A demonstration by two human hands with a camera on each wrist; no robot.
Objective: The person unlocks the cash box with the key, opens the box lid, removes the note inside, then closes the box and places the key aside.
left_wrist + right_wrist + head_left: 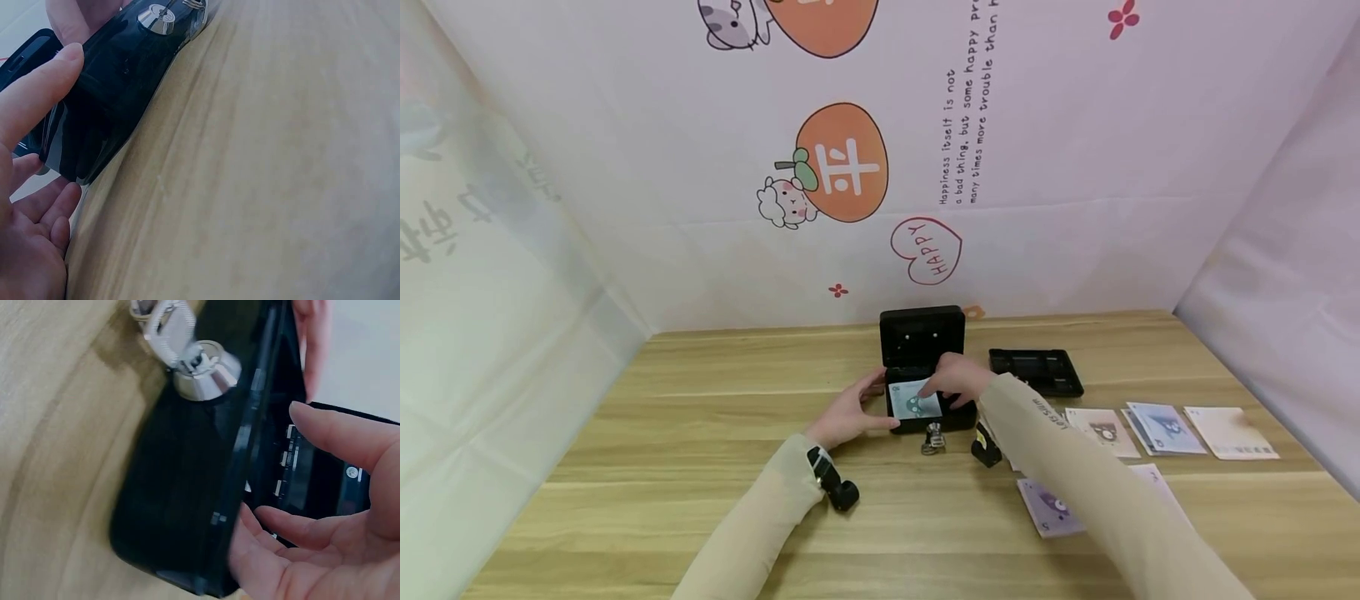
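Observation:
A black cash box [913,427] stands on the table with its lid [904,327] raised. Inside it lies a blue-green play banknote [904,403], face up. My left hand [847,414] grips the box's left side, thumb at the front corner and fingers towards the back. That thumb [44,94] rests on the rim in the left wrist view. From the right, my right hand [964,379] reaches into the box, its fingers over the note. In the right wrist view its thumb and fingers stand apart, with some fingertips hidden behind the front wall. Keys [172,331] hang from the silver lock [206,372].
A black compartment tray [1052,385] sits to the right, behind my forearm. Several piles of play banknotes lie on the right, including a blue pile [1167,429], a cream pile [1231,433] and a purple pile [1051,512]. My right sleeve partly covers them.

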